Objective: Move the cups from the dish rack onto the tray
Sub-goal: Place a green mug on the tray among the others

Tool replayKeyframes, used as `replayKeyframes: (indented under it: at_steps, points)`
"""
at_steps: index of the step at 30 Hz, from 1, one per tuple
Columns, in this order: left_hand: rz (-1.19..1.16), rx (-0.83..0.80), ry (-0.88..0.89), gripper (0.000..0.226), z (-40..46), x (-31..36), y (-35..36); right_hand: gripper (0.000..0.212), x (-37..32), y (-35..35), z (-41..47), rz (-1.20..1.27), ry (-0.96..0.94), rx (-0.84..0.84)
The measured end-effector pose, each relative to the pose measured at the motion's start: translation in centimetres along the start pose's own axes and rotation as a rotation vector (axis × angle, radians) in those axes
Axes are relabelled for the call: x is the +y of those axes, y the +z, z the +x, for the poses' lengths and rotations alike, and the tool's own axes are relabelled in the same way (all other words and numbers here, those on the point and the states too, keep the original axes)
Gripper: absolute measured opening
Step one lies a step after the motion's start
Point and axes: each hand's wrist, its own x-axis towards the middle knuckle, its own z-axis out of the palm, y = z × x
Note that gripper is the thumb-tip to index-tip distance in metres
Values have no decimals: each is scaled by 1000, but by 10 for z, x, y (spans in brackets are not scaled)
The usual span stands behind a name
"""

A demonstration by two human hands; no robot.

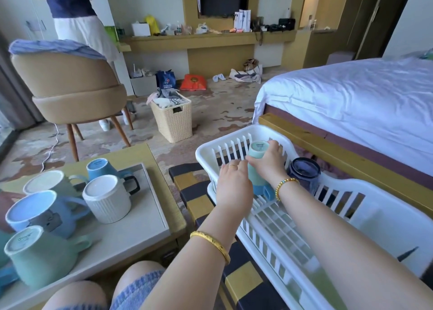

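Both hands grip the inverted pale-green ceramic cup [256,156] at the white plastic dish rack's [351,206] far end: left hand [234,184], right hand [271,161].

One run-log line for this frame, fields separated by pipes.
both hands grip upside-down mint cup in dish rack | left hand | right hand | dark blue cup still racked | five cups on tray

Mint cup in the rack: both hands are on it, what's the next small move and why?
Probably lift the mint cup straight up out of the dish rack. The right hand and left hand already grip it upside down, and the dark blue cup stands close beside it.
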Motion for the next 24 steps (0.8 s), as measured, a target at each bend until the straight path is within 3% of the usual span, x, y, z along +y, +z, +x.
replayKeyframes:
  at_steps: [4, 9, 15, 19, 24]
  points:
    - [-9, -20, -33, 53, 1, 1, -2, 60, 2, -5, 0, 111, 2, -110]
    - [-31, -70, -56, 55, 1, 2, -5, 53, -1, -15, -5, 265, -17, -42]
    - [-193, -127, -70, 71, 3, 0, -16, 52, -27, -36, -20, 357, -221, -50]
    - [-375, 49, -83, 77, 0, -5, -35, 52, -55, -47, -37, 441, -358, -98]
    - [-334, 280, -115, 78, -12, -29, -74, 54, -102, -41, -64, 491, -476, -171]
